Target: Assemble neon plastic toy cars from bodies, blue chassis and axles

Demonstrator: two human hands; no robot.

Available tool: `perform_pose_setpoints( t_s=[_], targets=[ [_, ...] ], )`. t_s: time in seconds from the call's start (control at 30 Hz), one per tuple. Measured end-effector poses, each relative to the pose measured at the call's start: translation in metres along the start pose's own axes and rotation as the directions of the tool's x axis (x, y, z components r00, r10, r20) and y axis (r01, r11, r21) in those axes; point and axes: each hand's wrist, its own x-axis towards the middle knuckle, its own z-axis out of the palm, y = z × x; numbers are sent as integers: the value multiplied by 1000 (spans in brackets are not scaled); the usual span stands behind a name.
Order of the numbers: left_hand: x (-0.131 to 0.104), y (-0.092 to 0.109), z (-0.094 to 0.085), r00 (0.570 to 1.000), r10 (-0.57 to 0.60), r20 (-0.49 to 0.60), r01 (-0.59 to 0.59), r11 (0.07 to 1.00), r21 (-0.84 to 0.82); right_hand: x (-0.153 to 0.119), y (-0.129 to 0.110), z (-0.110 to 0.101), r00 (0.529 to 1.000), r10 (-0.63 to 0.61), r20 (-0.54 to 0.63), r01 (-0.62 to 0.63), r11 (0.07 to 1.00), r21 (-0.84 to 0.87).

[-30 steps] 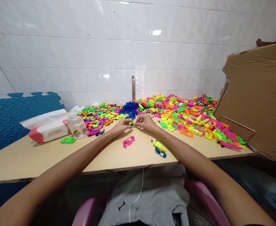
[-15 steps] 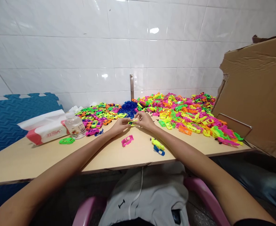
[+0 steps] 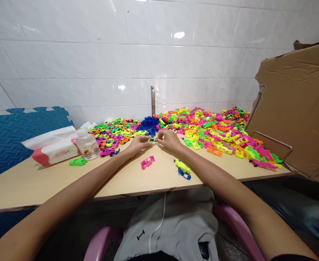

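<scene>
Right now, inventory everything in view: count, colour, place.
Held piece: 1, yellow and dark, centre
Loose shells: 2, pink and green, centre and left
Car part: 1, yellow, front right
Bottle: 1, clear, left
Tissues: 1, white-red, left
Cars: many, mixed, back left
Small parts: many, blue, mostly back centre
Shell heap: 1, mixed, right
Cardboard: 1, brown, right
Mat: 1, blue, left
Bracket: 1, silver, wall
Table: 1, pale, centre
Chair: 1, pink, below
Axle: 1, black, lap
Garment: 1, grey, lap
Left hand: 1, bare, centre
Right hand: 1, bare, centre

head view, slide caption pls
Left hand and right hand hold a yellow toy car near bright heaped car parts.
</scene>
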Motion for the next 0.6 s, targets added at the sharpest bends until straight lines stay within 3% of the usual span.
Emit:
perform_pose_setpoints(
  t_s=[0.33, 0.6],
  targets=[
    [2, -4, -3, 998, -61, -35, 58, 995, -83, 3, 5, 1, 995, -82, 53, 88, 988, -123],
    [8, -12, -7, 996, -68, 50, 75, 988, -138, -1, 3, -2, 983, -175, 57, 182, 965, -190]
  ],
)
